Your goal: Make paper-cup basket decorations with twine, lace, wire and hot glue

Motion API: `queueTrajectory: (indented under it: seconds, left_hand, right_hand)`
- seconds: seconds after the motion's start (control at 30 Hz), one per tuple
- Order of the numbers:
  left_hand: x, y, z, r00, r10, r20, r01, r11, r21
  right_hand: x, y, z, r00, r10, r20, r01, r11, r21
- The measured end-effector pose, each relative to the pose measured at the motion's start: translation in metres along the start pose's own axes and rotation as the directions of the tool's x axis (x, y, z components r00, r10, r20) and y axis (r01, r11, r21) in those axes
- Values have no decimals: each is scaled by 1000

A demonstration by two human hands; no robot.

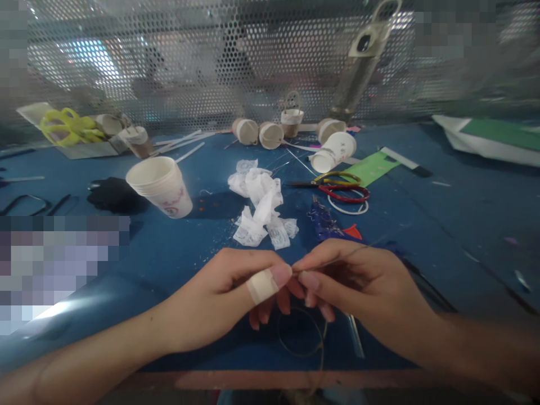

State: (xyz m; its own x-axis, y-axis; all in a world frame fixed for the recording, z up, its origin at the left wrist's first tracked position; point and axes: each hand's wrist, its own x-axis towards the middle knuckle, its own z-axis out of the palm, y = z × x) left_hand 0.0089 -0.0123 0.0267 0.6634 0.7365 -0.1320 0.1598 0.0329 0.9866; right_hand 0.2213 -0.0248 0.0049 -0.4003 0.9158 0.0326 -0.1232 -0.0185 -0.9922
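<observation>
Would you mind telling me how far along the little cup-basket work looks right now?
Done: one handled cup basket stands at the back. In hand: the left hand and right hand pinch a thin wire between fingertips. Left: cut cups lie handleless, and the lace scraps lie loose.

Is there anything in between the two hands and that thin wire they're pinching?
Nothing visible. The left hand and right hand meet fingertip to fingertip, already pinching the thin wire, which loops down below them. The white lace scraps and paper cup lie farther back on the blue table.
</observation>
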Motion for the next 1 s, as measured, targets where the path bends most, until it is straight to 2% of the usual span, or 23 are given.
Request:
queueTrajectory:
  seconds: [0.17,0.47,0.67,0.87,1.0]
  left_hand:
    - [1,-3,-1,998,-50,30,52,994,-96]
    - [3,-1,1,998,-61,-27,58,995,-86]
    - [4,0,1,991,-103,-82,95,991,-95]
    - [5,0,0,987,-72,-141,71,997,-13]
    - [1,-2,-1,982,20,-190,11,987,161]
  right_hand:
    - [2,-1,1,1000,-21,11,21,1000,-17]
    - [-1,-1,-1,1000,9,5,-9,1000,-17]
    - [2,-2,-2,999,-16,36,17,999,-41]
    - [1,-1,-1,1000,13,10,-13,1000,15]
    - [1,-1,-1,1000,21,-21,-20,1000,24]
